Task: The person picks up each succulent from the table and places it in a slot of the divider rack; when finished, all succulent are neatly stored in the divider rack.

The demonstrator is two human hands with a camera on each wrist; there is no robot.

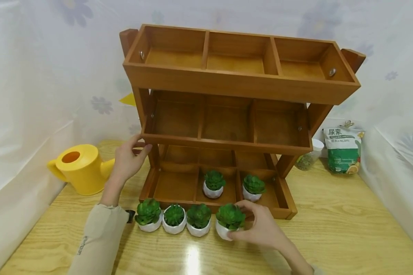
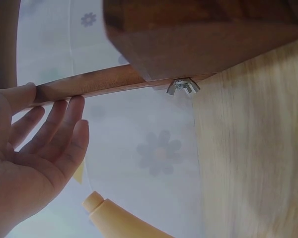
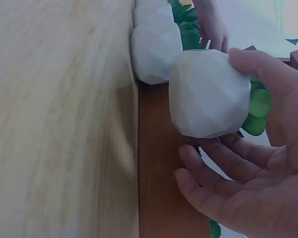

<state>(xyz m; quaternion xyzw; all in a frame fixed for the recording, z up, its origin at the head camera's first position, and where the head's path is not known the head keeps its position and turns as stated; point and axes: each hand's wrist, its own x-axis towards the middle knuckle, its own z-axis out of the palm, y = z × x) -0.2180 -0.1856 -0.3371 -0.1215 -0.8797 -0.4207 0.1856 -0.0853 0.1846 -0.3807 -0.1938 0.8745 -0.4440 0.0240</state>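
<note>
My right hand (image 1: 261, 225) pinches a potted succulent (image 1: 230, 217) between thumb and fingers. In the right wrist view its faceted white pot (image 3: 208, 94) is raised off the table. To its left, three more potted succulents (image 1: 173, 219) stand in a row along the front of a brown wooden shelf rack (image 1: 241, 86). My left hand (image 1: 129, 158) holds the rack's left side by the middle tier; the left wrist view has thumb and fingers on either side of a wooden strut (image 2: 99, 81). Two succulents sit in the bottom tier, one in the middle compartment (image 1: 214, 184), one in the right (image 1: 253, 187).
A yellow watering can (image 1: 86, 172) stands left of the rack, near my left forearm. Behind the rack's right side are a lidded clear jar (image 1: 309, 156) and a green-and-white bag (image 1: 343, 151). A wing nut (image 2: 183, 87) sticks out of the rack's side.
</note>
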